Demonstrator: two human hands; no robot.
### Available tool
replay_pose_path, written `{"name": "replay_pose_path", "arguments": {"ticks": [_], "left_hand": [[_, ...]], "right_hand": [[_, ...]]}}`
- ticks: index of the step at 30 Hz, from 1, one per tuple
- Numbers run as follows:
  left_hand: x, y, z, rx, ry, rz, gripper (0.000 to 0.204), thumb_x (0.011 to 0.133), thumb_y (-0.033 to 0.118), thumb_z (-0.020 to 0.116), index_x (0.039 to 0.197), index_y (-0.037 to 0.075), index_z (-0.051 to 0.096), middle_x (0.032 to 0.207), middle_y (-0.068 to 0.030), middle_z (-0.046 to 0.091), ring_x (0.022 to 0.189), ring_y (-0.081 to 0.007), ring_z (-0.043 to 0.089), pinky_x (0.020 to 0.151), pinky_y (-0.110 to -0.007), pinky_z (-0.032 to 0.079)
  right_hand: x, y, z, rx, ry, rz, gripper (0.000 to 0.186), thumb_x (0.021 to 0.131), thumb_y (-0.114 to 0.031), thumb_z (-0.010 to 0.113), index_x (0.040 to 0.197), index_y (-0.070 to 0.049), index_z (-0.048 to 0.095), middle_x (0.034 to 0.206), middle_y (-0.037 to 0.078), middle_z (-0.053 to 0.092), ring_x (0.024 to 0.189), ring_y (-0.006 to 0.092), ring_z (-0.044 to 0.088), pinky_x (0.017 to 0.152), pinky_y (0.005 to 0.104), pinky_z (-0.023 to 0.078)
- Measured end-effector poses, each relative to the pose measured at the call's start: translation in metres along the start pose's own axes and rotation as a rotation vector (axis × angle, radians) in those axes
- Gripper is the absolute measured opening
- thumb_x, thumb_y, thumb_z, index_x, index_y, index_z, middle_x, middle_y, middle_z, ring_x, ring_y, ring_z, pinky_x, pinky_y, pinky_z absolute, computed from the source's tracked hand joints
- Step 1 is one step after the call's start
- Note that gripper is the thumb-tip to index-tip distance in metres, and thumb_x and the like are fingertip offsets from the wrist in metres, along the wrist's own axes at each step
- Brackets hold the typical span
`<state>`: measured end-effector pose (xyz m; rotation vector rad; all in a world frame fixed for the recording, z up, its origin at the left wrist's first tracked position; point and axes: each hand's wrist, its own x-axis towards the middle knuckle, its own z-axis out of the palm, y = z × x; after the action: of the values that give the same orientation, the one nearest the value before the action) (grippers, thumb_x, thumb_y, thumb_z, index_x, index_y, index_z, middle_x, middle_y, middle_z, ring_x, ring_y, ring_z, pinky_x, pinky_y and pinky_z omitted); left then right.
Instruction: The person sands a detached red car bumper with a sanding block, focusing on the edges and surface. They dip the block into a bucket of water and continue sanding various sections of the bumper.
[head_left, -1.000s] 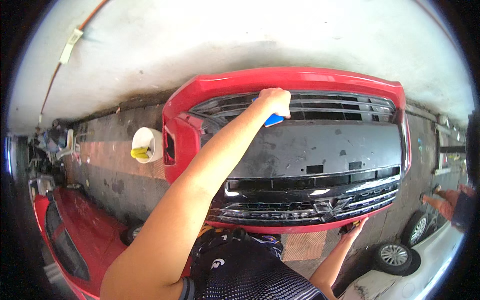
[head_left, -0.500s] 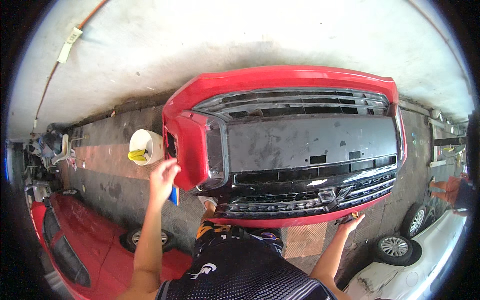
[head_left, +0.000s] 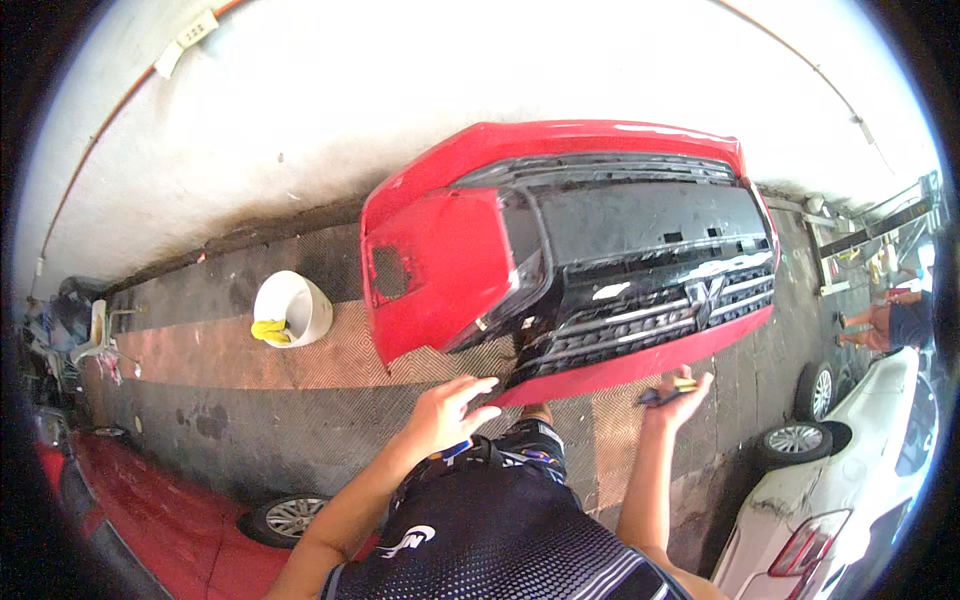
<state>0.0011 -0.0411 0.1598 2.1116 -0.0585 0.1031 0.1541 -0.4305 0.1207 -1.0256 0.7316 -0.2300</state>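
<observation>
A red car front bumper (head_left: 440, 265) with a black grille (head_left: 640, 335) lies before me, its near red edge close to my body. My left hand (head_left: 450, 418) is beside the near left end of that edge, thumb and forefinger apart. A small part of a blue flat thing (head_left: 461, 446) shows under this hand and seems held in it; most of it is hidden. My right hand (head_left: 685, 397) is close to the near right edge, fingers curled around a small dark tool with a yellow part (head_left: 658, 396). The tool's exact kind is unclear.
Left of the bumper stands a white bucket (head_left: 318, 308) with a yellow cloth (head_left: 268, 331) over its rim. A red car (head_left: 190, 510) is at lower left, a white car (head_left: 800, 500) at lower right with loose wheels (head_left: 795, 438). Another person (head_left: 890, 320) is far right.
My left hand has moved from the bumper's left side to its near edge. The right hand is now slightly off the edge with its tool. The bumper appears more slanted as the view shifts.
</observation>
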Motion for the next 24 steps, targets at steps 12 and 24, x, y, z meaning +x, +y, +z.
{"name": "replay_pose_path", "arguments": {"ticks": [12,24], "left_hand": [[-0.141,0.018,-0.122,0.050,0.107,0.168,0.043,0.080,0.017,0.082,0.121,0.009,0.072,0.118,-0.0101,0.070,0.099,-0.0302,0.072,0.084,-0.040,0.059],[-0.272,-0.064,-0.168,-0.015,0.594,-0.408,0.018,0.090,0.007,0.076,0.103,0.000,0.067,0.081,-0.0043,0.065,0.066,-0.0088,0.057,0.060,-0.026,0.048]], "right_hand": [[-0.353,0.145,0.130,0.191,-0.398,0.969,0.050,0.100,-0.046,0.062,0.064,-0.015,0.051,0.089,0.007,0.064,0.062,0.0154,0.046,0.055,0.0292,0.037],[-0.262,0.286,0.044,-1.383,-1.060,0.229,0.065,0.092,-0.058,0.068,0.119,0.001,0.072,0.113,0.016,0.074,0.108,0.0291,0.068,0.098,0.0390,0.050]]}}
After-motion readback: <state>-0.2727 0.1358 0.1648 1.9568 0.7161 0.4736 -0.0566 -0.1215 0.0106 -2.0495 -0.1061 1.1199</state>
